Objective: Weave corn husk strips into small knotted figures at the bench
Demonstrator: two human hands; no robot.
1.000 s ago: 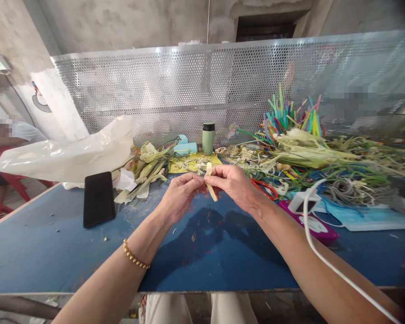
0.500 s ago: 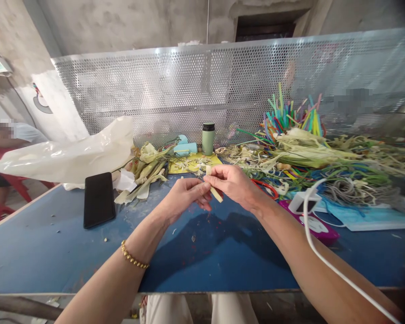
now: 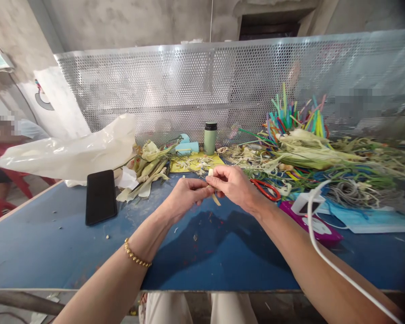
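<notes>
Pale husk-like strip (image 3: 216, 200) is pinched mid-length by the closed fingertips of left hand (image 3: 188, 194) and right hand (image 3: 232, 183) above worktop (image 3: 87, 256); likely light, pliable, easily split, so best gripped flat and gently near its middle.

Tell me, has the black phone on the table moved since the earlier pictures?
No. The black phone lies in the same spot on the blue table, beside the white paper; only the whole view has shifted slightly.
</notes>
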